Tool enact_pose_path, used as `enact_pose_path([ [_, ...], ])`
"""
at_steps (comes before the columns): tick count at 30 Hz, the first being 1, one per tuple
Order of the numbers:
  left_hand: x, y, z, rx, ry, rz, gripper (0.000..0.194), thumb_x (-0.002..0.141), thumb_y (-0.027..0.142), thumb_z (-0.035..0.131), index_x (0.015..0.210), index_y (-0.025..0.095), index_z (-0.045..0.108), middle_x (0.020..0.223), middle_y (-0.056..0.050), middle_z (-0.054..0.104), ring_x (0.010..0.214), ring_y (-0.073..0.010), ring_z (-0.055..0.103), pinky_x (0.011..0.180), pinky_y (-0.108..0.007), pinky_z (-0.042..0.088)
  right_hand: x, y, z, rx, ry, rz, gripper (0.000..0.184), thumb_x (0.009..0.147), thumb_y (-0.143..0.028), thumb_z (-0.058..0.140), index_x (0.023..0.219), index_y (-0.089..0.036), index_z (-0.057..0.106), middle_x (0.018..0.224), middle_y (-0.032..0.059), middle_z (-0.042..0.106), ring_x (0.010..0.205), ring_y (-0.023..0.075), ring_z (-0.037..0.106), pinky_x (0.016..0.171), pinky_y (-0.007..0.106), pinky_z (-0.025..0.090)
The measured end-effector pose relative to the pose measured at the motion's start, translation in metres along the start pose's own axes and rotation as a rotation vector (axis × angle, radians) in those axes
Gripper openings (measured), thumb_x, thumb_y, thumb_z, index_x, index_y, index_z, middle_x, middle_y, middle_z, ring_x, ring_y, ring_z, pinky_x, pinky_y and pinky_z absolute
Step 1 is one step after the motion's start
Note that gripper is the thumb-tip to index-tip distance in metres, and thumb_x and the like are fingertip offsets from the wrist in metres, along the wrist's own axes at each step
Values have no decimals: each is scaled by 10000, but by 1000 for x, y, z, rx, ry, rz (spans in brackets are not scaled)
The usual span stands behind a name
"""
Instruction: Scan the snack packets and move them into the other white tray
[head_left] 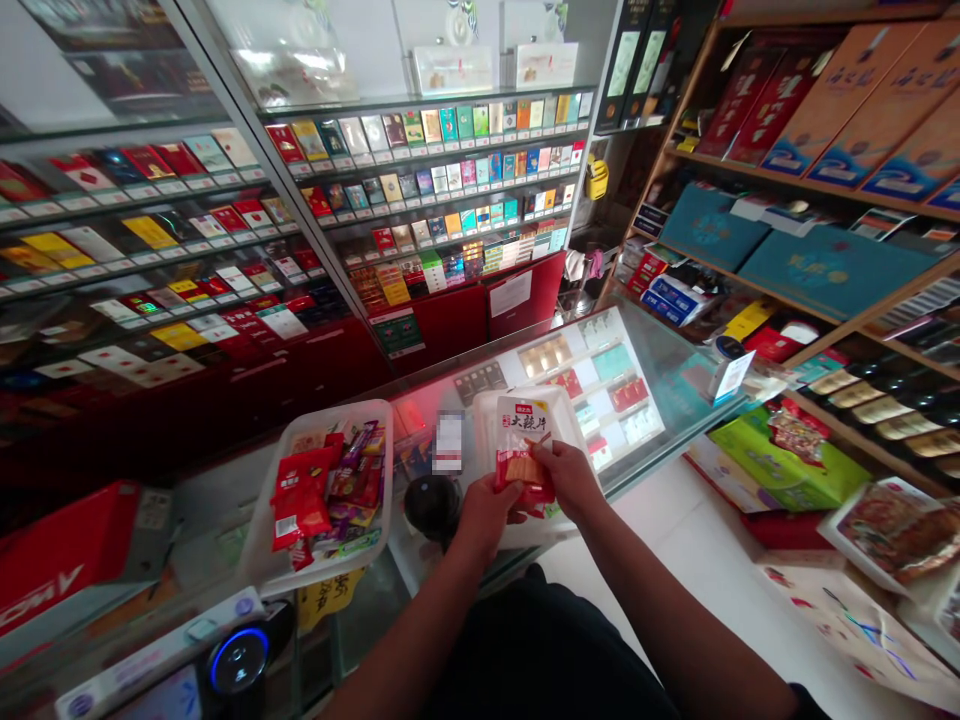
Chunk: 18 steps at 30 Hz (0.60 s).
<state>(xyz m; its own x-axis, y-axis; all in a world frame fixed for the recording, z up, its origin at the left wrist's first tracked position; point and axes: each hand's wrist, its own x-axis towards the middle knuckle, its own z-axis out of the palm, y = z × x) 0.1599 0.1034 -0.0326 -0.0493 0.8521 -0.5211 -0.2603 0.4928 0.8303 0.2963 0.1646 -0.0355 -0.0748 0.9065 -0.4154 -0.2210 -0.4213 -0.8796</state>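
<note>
A grey-and-red snack packet [523, 440] is held up between both hands. My left hand [489, 505] is closed on its lower left edge, thumb on the front. My right hand [564, 472] grips the packet's right side. Below and behind it stands a white plastic tub [486, 420] on the glass counter; its contents are mostly hidden by the packet and my hands. To the left, another white tub [385, 440] holds red packets [301, 497] and purple-wrapped snacks [364, 465].
A round black device [433, 505] stands between the tubs. The glass counter [660, 430] runs right to a code stand [729, 377]. Shelves of cigarette packs [450, 180] line the back wall. A red box [75, 560] sits left; a green carton [795, 465] stands right.
</note>
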Motion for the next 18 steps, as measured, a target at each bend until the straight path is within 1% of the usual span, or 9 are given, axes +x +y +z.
enact_pose_path([
  [3, -3, -1, -5, -78, 18, 12, 484, 743, 502, 771, 1030, 117, 705, 852, -109, 756, 684, -204, 720, 597, -293, 548, -9, -8, 7, -62, 11, -30, 387, 717, -530, 763, 832, -169, 689, 709, 36, 716, 639, 196, 660, 615, 305, 541],
  [6, -5, 3, -11, -127, 85, 57, 527, 733, 556, 772, 1009, 111, 718, 867, -100, 750, 679, -178, 692, 605, -285, 544, -14, -9, 13, -57, 7, -31, 376, 731, -515, 753, 863, -167, 696, 756, 52, 736, 678, 211, 679, 639, 318, 551],
  [9, -5, 11, -20, -139, 165, 128, 490, 695, 516, 812, 969, 118, 726, 838, -63, 736, 648, -130, 639, 590, -240, 497, -15, -5, 18, 18, -5, -25, 364, 709, -478, 779, 879, -166, 701, 790, 60, 748, 702, 219, 690, 668, 335, 560],
  [11, -5, 15, -27, -127, 203, 169, 446, 667, 484, 838, 901, 123, 719, 768, -35, 710, 609, -106, 592, 573, -219, 458, -14, -3, 19, 108, -24, -28, 357, 663, -411, 824, 892, -163, 710, 824, 58, 755, 707, 214, 690, 682, 342, 561],
  [14, -3, 21, -37, -126, 241, 233, 398, 639, 464, 859, 799, 140, 693, 673, 5, 652, 555, -80, 513, 550, -206, 405, -14, -4, 21, 232, -73, -37, 359, 602, -277, 860, 916, -167, 725, 884, 51, 764, 699, 194, 680, 659, 326, 550],
  [16, -3, 24, -43, -119, 255, 270, 373, 644, 460, 856, 754, 151, 679, 642, 20, 623, 539, -71, 473, 539, -200, 377, -14, -7, 23, 272, -102, -35, 348, 597, -217, 852, 920, -170, 731, 892, 45, 765, 682, 183, 672, 632, 314, 543],
  [18, -3, 27, -48, -89, 253, 286, 351, 664, 462, 840, 736, 158, 679, 623, 25, 605, 533, -70, 450, 535, -199, 360, -13, -8, 25, 294, -108, -32, 340, 603, -192, 846, 924, -168, 734, 893, 47, 767, 687, 187, 679, 623, 311, 545],
])
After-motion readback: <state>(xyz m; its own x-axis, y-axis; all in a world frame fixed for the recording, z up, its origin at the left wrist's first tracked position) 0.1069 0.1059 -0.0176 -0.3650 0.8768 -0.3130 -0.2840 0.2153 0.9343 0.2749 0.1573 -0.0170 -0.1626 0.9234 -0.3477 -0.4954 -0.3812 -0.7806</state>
